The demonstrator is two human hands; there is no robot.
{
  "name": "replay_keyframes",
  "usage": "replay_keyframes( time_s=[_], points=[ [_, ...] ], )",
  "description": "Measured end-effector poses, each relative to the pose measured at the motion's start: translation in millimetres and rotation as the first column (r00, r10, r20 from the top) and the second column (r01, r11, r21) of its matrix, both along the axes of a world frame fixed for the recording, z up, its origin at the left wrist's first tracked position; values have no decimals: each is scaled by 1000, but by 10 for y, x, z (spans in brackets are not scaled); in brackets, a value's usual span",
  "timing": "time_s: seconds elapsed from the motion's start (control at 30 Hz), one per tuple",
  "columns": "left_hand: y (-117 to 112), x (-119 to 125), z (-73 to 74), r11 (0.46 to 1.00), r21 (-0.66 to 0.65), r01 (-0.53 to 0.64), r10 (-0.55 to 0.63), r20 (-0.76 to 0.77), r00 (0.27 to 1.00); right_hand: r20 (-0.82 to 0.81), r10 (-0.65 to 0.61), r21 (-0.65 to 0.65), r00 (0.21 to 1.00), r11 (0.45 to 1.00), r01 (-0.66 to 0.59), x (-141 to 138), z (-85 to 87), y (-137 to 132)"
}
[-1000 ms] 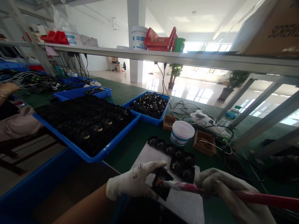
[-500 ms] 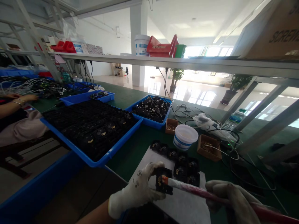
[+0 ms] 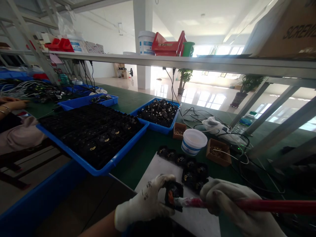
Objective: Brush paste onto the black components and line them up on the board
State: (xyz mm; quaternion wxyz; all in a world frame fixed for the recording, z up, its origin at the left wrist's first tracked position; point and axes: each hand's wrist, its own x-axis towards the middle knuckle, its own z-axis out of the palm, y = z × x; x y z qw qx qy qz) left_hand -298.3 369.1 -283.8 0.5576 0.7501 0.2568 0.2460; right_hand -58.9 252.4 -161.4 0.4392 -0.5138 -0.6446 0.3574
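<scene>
My left hand point(image 3: 144, 204), in a white glove, is closed round a small black plastic part point(image 3: 174, 194) and holds it above a white sheet point(image 3: 195, 220). My right hand point(image 3: 232, 205), gloved too, grips a red-handled brush point(image 3: 259, 205) whose whitish tip touches the black part. Just beyond, several similar black parts point(image 3: 190, 168) lie in a row on the sheet and the green table point(image 3: 145, 144).
A big blue tray point(image 3: 108, 164) of black parts stands to the left, a smaller blue tray point(image 3: 158, 113) behind it. A white tub point(image 3: 194, 141) sits between two small brown boxes point(image 3: 218, 152). Cables point(image 3: 222, 131) trail at the right. Another person's arm point(image 3: 10, 105) rests far left.
My right hand has slid forward along the brush handle toward the part. The brush now lies flatter, its tip lower on the black part, which my left hand has turned slightly.
</scene>
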Motion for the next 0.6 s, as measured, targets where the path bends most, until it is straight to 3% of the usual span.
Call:
replay_keyframes(
  time_s=[0.1, 0.27, 0.4, 0.43, 0.5, 0.53, 0.6],
  points=[
    [27, -34, -7, 999, -12, 41, -41, 6, 999, 128, 156, 93, 979, 981, -168, 48, 156, 87],
    [79, -63, 66, 999, -44, 0, -3, -63, 998, 18, 48, 102, 999, 994, -50, 42, 100, 110],
    [115, -65, 54, 1000, 2, 30, -30, -114, 993, 47, 100, 107, 994, 989, -105, 1, -9, 94],
    [133, -70, 44, 999, 17, 37, -35, -120, 992, 36, 64, 108, 997, 992, -68, 8, -18, 71],
    [185, -83, 29, 998, 43, 38, -32, -135, 990, -28, -137, 128, 990, 982, 139, 74, -33, 0],
    [220, -86, 28, 998, 57, 33, -24, -148, 989, -65, -259, 161, 964, 951, 266, 135, -46, -44],
    [299, -73, 39, 997, 70, 13, 0, -175, 985, -128, -479, 244, 869, 834, 495, 300, -104, -130]
  ],
)
